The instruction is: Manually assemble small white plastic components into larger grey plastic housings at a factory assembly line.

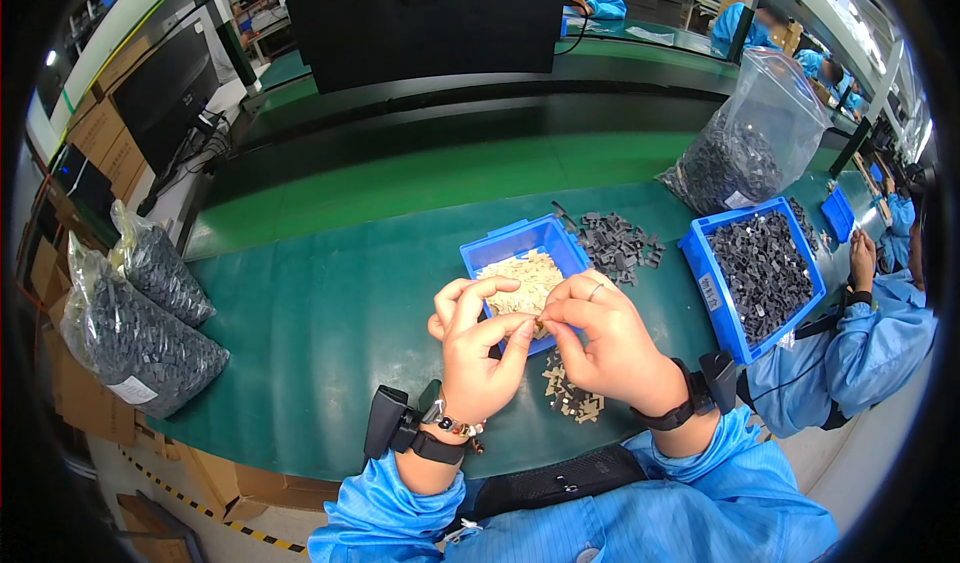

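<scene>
My left hand (478, 355) and my right hand (612, 348) meet at the fingertips over the near edge of a small blue bin (574, 247). Between them they pinch a tiny dark, brownish part (541, 324), mostly covered by the fingers, so its kind cannot be made out. Cream-coloured small pieces (522, 275) fill the bin. Below my right hand lies a loose pile of small pieces (572, 399), tan and black mixed. Just right of the bin, small black plastic pieces (617, 246) are heaped on the green mat.
A larger blue bin (708, 308) full of black pieces stands at the right, with a big clear bag (735, 158) of black pieces behind it. Filled bags (150, 333) sit at the left edge. A dark monitor (425, 23) hangs ahead. A co-worker (850, 348) sits at the right.
</scene>
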